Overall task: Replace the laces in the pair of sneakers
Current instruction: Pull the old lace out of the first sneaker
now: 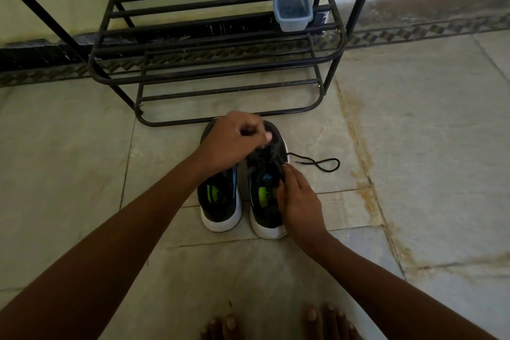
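Watching through the head camera: two dark sneakers with white soles are sitting side by side on the tiled floor (82, 174), heels toward me, toes just short of the black metal shoe rack (215, 69). The left sneaker (220, 201) is lying partly under the left forearm. The right sneaker (266, 196) is getting the attention.

Left hand (234, 141) is reaching across over the toe end of the right sneaker, fingers curled tight; it is looking like a pinch on the black lace (317, 164) near the eyelets, though I am not seeing the contact clearly. Right hand (299, 201) is resting along the outer side of the right sneaker, fingers mostly straight, pressing against the collar and tongue area.

One free end of the lace is trailing off to the right of the shoe, curling on the floor.

A small grey plastic container (293, 8) with dark contents is sitting on the rack's shelf, right side.

Bare toes (323, 320) are showing at the bottom edge.
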`<state>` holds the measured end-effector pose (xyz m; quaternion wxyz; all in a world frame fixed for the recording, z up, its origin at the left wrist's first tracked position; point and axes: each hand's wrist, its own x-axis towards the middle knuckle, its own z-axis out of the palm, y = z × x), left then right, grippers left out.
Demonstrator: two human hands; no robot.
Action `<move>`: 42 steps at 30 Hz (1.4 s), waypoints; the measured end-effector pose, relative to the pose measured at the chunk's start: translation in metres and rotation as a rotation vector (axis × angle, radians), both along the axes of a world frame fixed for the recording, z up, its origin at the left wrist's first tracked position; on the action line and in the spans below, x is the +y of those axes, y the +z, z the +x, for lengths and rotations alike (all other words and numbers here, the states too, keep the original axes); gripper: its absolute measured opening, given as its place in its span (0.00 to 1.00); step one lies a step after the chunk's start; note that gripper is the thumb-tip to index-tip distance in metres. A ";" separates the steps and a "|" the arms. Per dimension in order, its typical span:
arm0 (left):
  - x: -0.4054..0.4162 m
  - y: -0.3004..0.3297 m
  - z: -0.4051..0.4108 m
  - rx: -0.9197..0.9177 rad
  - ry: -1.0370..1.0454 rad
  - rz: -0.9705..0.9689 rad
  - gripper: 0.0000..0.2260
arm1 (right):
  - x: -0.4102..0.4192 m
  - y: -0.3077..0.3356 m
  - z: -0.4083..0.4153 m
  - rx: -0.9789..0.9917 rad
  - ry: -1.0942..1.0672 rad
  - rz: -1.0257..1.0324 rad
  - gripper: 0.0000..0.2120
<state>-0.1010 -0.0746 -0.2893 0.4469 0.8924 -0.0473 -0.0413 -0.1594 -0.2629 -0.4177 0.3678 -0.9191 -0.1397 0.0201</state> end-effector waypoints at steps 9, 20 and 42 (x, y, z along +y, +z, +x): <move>0.008 -0.014 -0.018 0.477 -0.320 0.224 0.12 | -0.017 0.008 0.019 -0.224 0.105 0.080 0.14; 0.005 -0.020 -0.014 0.176 -0.082 0.612 0.28 | 0.004 0.050 0.114 0.026 0.367 0.017 0.06; 0.006 -0.054 -0.008 0.120 -0.313 1.071 0.43 | 0.014 0.036 0.110 0.339 0.224 0.322 0.04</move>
